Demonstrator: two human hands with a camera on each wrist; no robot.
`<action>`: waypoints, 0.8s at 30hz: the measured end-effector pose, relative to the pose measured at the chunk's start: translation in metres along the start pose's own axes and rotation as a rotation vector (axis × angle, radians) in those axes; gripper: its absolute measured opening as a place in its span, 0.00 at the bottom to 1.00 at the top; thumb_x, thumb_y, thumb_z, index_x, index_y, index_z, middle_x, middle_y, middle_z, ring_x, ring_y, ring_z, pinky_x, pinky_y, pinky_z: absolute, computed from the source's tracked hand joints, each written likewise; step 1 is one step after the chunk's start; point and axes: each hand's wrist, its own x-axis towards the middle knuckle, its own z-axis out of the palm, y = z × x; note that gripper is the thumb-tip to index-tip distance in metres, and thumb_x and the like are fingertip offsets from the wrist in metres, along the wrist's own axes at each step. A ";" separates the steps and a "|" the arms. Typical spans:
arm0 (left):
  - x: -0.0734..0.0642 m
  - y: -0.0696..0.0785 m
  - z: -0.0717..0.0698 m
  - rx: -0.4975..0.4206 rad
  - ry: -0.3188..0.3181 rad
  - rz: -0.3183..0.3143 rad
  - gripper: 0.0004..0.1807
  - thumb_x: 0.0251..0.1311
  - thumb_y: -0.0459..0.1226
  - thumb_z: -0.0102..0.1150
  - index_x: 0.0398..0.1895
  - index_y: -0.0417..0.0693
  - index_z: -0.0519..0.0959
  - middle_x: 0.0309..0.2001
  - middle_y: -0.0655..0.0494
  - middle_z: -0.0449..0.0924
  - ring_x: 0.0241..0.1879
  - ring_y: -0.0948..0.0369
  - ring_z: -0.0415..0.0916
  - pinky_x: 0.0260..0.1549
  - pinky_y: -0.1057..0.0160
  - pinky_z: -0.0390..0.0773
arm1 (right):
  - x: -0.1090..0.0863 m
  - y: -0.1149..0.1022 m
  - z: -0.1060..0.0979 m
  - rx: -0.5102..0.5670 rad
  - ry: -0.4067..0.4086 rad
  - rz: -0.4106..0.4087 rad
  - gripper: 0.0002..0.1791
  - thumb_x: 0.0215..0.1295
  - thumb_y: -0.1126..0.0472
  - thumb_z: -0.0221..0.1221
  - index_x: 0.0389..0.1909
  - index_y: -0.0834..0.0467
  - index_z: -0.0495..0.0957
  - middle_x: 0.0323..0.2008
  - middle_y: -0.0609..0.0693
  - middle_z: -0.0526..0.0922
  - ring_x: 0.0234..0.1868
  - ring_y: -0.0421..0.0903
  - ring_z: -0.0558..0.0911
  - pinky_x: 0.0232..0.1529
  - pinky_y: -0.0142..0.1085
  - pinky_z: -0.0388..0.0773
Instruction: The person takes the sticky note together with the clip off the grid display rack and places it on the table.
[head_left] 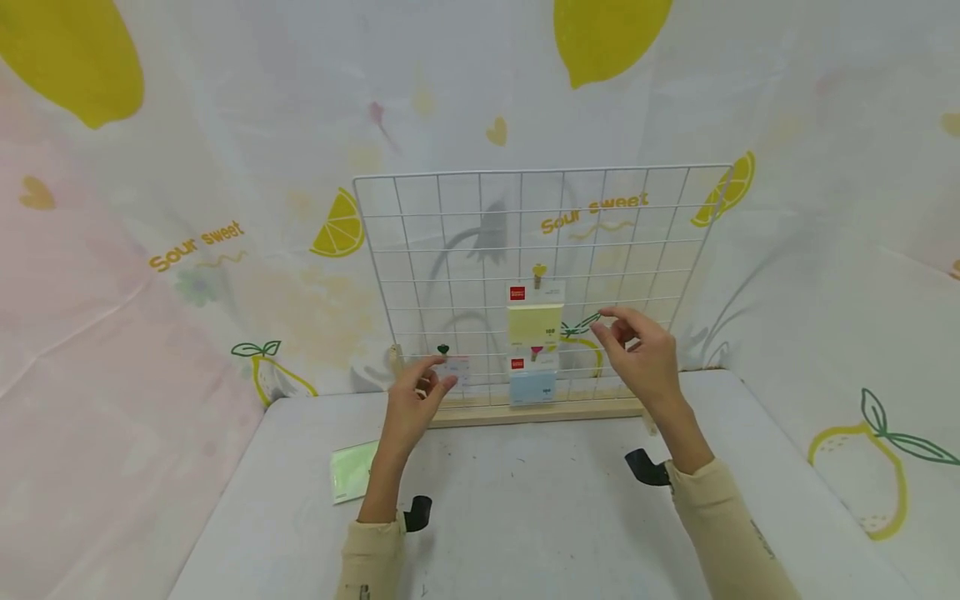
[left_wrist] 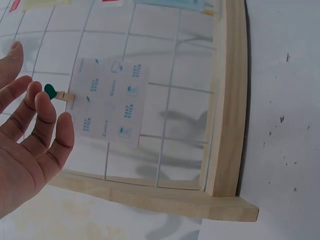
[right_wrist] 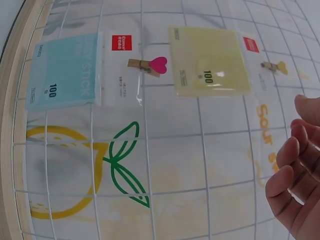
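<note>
My left hand (head_left: 415, 404) is raised at the lower left of a white wire grid (head_left: 521, 172), fingers loosely bent and nothing in them. Right by its fingertips, a wooden clip with a green heart (left_wrist: 50, 91) holds a thin see-through packet (left_wrist: 112, 102) printed "Easy Stick" on the grid. My right hand (head_left: 643, 354) hovers before the grid, right of a yellow sticky-note pack (head_left: 534, 323), thumb and fingers loosely bent around nothing. A yellow-heart clip (right_wrist: 280, 67) holds that pack. Below it hangs a blue sticky-note pack (head_left: 532, 386) on a pink-heart clip (right_wrist: 157, 65).
The grid stands in a wooden base (head_left: 525, 414) at the back of the white table (head_left: 517, 508). A pale green packet (head_left: 351, 475) lies on the table at left, partly behind my left forearm. A lemon-printed curtain (head_left: 262, 108) hangs behind and at the sides.
</note>
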 end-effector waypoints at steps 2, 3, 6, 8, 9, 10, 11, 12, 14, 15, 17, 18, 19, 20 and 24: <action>0.001 -0.001 0.002 -0.002 -0.003 0.001 0.20 0.62 0.39 0.67 0.56 0.42 0.79 0.30 0.55 0.72 0.29 0.58 0.71 0.27 0.64 0.71 | 0.001 0.000 0.001 0.010 0.003 -0.007 0.13 0.57 0.69 0.70 0.43 0.62 0.84 0.21 0.44 0.75 0.22 0.40 0.74 0.20 0.26 0.69; 0.001 -0.001 0.002 -0.003 -0.004 0.003 0.21 0.62 0.39 0.67 0.56 0.41 0.79 0.30 0.55 0.72 0.29 0.58 0.71 0.27 0.64 0.71 | 0.002 -0.001 0.002 0.015 0.003 -0.008 0.13 0.57 0.70 0.70 0.43 0.62 0.84 0.20 0.44 0.75 0.22 0.40 0.74 0.20 0.25 0.68; 0.002 -0.002 0.005 -0.001 -0.001 0.009 0.20 0.62 0.39 0.67 0.56 0.41 0.79 0.29 0.55 0.72 0.28 0.59 0.70 0.27 0.65 0.70 | 0.004 -0.002 0.003 0.021 0.001 -0.009 0.13 0.57 0.70 0.70 0.43 0.63 0.84 0.20 0.45 0.75 0.21 0.40 0.74 0.19 0.25 0.67; 0.003 -0.002 0.006 0.000 0.003 0.015 0.20 0.62 0.39 0.67 0.55 0.41 0.79 0.29 0.55 0.72 0.27 0.59 0.70 0.27 0.65 0.71 | 0.005 -0.003 0.003 0.021 -0.001 -0.006 0.12 0.57 0.70 0.69 0.43 0.63 0.83 0.20 0.45 0.75 0.21 0.39 0.74 0.19 0.24 0.67; 0.003 -0.001 0.006 0.001 0.005 0.019 0.20 0.62 0.38 0.67 0.55 0.41 0.79 0.29 0.55 0.72 0.27 0.59 0.70 0.27 0.65 0.71 | 0.005 -0.004 0.003 0.023 0.001 -0.006 0.12 0.57 0.70 0.69 0.43 0.63 0.83 0.20 0.45 0.75 0.21 0.40 0.74 0.19 0.24 0.67; 0.004 0.000 0.007 -0.001 0.007 0.025 0.20 0.61 0.38 0.67 0.55 0.41 0.79 0.29 0.55 0.72 0.27 0.59 0.70 0.26 0.65 0.71 | 0.005 -0.004 0.003 0.023 0.003 -0.006 0.12 0.57 0.70 0.69 0.43 0.63 0.83 0.20 0.45 0.75 0.21 0.40 0.74 0.19 0.24 0.67; 0.004 0.000 0.007 -0.002 0.009 0.031 0.20 0.61 0.38 0.68 0.55 0.40 0.79 0.29 0.55 0.72 0.27 0.59 0.70 0.26 0.65 0.71 | 0.006 -0.004 0.004 0.023 0.005 -0.008 0.12 0.57 0.70 0.69 0.43 0.63 0.84 0.20 0.45 0.75 0.21 0.40 0.74 0.19 0.24 0.67; 0.004 0.001 0.008 -0.006 0.010 0.037 0.20 0.61 0.37 0.68 0.55 0.40 0.79 0.29 0.55 0.72 0.27 0.59 0.70 0.26 0.64 0.71 | 0.006 -0.003 0.004 0.020 0.007 -0.009 0.12 0.57 0.70 0.70 0.43 0.63 0.84 0.20 0.45 0.75 0.21 0.40 0.74 0.19 0.24 0.67; 0.005 0.002 0.009 -0.011 0.009 0.041 0.20 0.61 0.37 0.68 0.55 0.40 0.79 0.29 0.55 0.73 0.26 0.59 0.71 0.26 0.64 0.71 | 0.007 -0.003 0.005 0.016 0.010 -0.009 0.12 0.57 0.70 0.70 0.43 0.63 0.84 0.20 0.45 0.75 0.22 0.40 0.74 0.20 0.23 0.67; 0.005 0.003 0.010 -0.011 0.007 0.043 0.20 0.61 0.37 0.68 0.55 0.40 0.79 0.29 0.55 0.73 0.26 0.59 0.71 0.26 0.64 0.71 | 0.007 -0.003 0.006 0.014 0.013 -0.009 0.12 0.56 0.69 0.70 0.43 0.63 0.84 0.20 0.45 0.75 0.22 0.40 0.74 0.20 0.23 0.67; 0.006 0.003 0.011 -0.011 0.005 0.041 0.20 0.61 0.38 0.68 0.55 0.41 0.79 0.29 0.55 0.73 0.26 0.59 0.71 0.26 0.64 0.72 | 0.009 -0.003 0.007 0.006 0.014 -0.006 0.12 0.57 0.68 0.70 0.43 0.62 0.84 0.20 0.45 0.76 0.22 0.40 0.74 0.20 0.23 0.67; 0.006 0.004 0.012 -0.011 0.004 0.039 0.20 0.61 0.38 0.68 0.55 0.42 0.79 0.29 0.55 0.73 0.26 0.59 0.71 0.26 0.64 0.72 | 0.009 -0.003 0.007 0.004 0.014 -0.007 0.12 0.57 0.68 0.70 0.43 0.62 0.84 0.20 0.45 0.76 0.22 0.40 0.74 0.20 0.23 0.67; 0.006 0.004 0.012 -0.012 0.004 0.036 0.20 0.61 0.38 0.68 0.55 0.43 0.80 0.29 0.55 0.73 0.26 0.59 0.71 0.26 0.64 0.72 | 0.010 -0.003 0.008 0.002 0.014 -0.009 0.12 0.57 0.68 0.70 0.43 0.62 0.84 0.20 0.45 0.76 0.22 0.40 0.75 0.20 0.24 0.68; 0.007 0.004 0.013 -0.013 0.003 0.035 0.19 0.61 0.38 0.68 0.55 0.43 0.80 0.29 0.55 0.73 0.26 0.59 0.71 0.26 0.64 0.72 | 0.011 -0.004 0.008 0.000 0.014 -0.014 0.12 0.57 0.67 0.70 0.43 0.62 0.84 0.20 0.46 0.76 0.22 0.40 0.75 0.20 0.24 0.68; 0.008 0.003 0.014 -0.013 0.002 0.019 0.19 0.61 0.38 0.68 0.55 0.47 0.80 0.29 0.55 0.74 0.27 0.59 0.71 0.27 0.64 0.72 | 0.013 -0.004 0.011 -0.009 0.006 -0.026 0.12 0.57 0.67 0.70 0.43 0.63 0.84 0.21 0.47 0.76 0.22 0.40 0.75 0.20 0.26 0.68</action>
